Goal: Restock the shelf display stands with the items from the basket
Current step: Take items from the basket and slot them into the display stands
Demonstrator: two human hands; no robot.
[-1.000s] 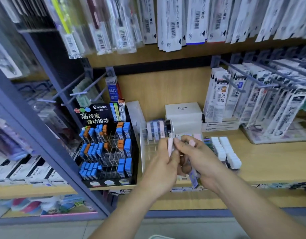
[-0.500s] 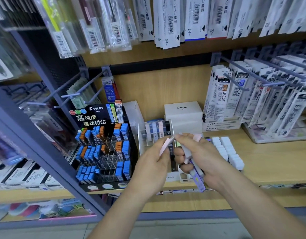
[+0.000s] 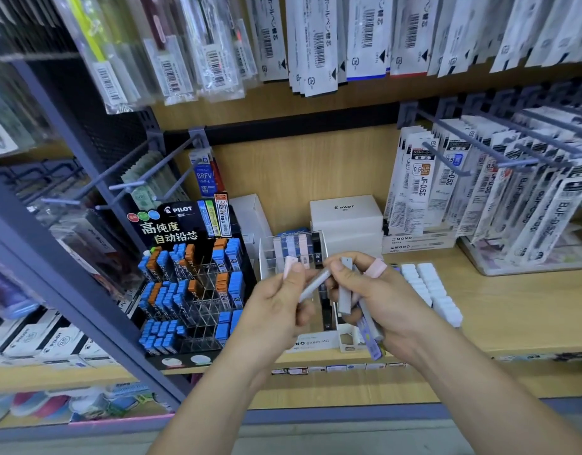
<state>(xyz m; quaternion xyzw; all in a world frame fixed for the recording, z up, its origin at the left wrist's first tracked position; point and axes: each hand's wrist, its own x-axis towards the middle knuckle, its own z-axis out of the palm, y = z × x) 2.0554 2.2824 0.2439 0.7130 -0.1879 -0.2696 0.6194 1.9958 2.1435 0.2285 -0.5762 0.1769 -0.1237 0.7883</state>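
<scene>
A stationery shelf [image 3: 480, 310] of pale wood, with a clear stand [image 3: 266, 254] just behind both grips. The left grip [image 3: 276, 303] pinches a pink case [image 3: 290, 266], as a second ago, but a grey case [image 3: 316, 284] now bridges across to the right grip [image 3: 378, 300], which clutches the spare cases [image 3: 345, 297]. This looks like sorting by colour, and nothing from this handful seems slotted yet.

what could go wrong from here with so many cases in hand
The right hand grips several slim cases at once; the purple case hanging lowest may slip and fall. The left hand only pinches the pink case, just in front of the clear stand, so a bump might shift the stand.
</scene>
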